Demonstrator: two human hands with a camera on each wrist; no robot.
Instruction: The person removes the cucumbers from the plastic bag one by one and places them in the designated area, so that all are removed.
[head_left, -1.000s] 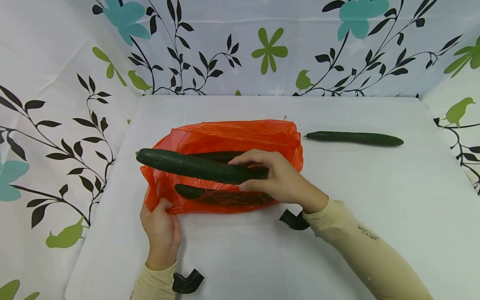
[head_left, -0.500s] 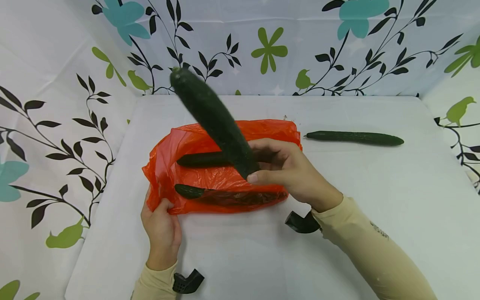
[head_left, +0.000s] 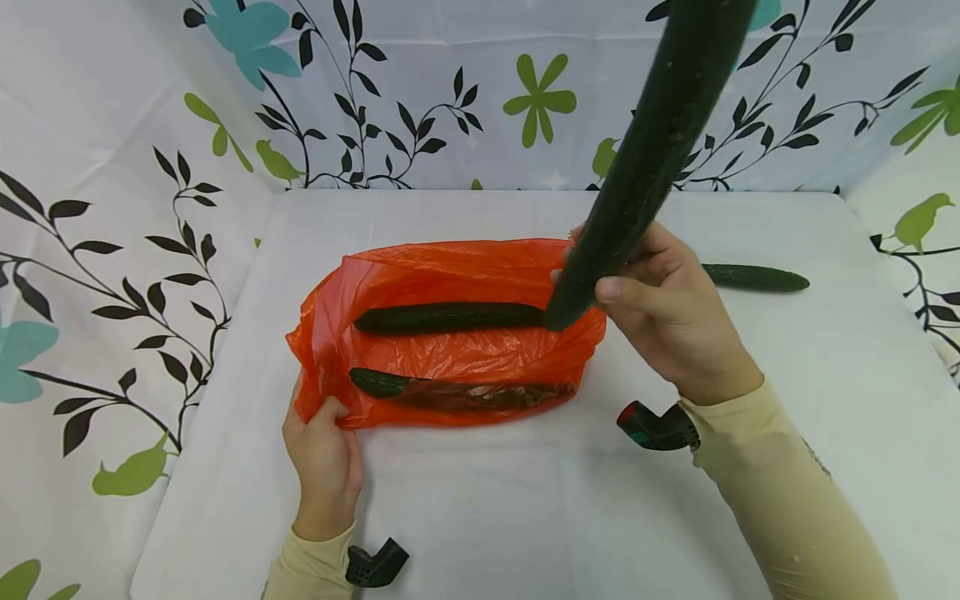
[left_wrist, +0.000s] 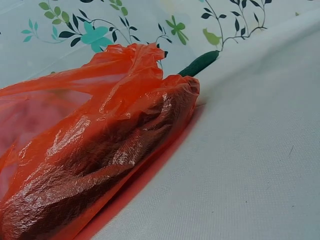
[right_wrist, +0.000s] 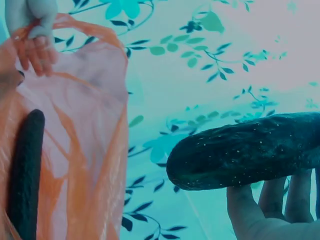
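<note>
My right hand grips a long dark green cucumber near its lower end and holds it raised and slanting up to the right. In the right wrist view, fingers show under that cucumber. My left hand pinches the left edge of a red plastic bag lying on the table. Inside the bag's mouth lies one cucumber. Another cucumber is nearer me, its tip bare and the rest seen through the red film. In the left wrist view the crumpled bag fills the left side.
A further cucumber lies on the white table at the right, partly hidden behind my right hand. Behind the table hangs a white cloth with leaf and flower prints. Black wrist devices sit at both sleeves.
My right hand has lifted the cucumber out from over the bag, moving it up and right and swinging it from level to steeply slanted. The left hand stays on the bag.
</note>
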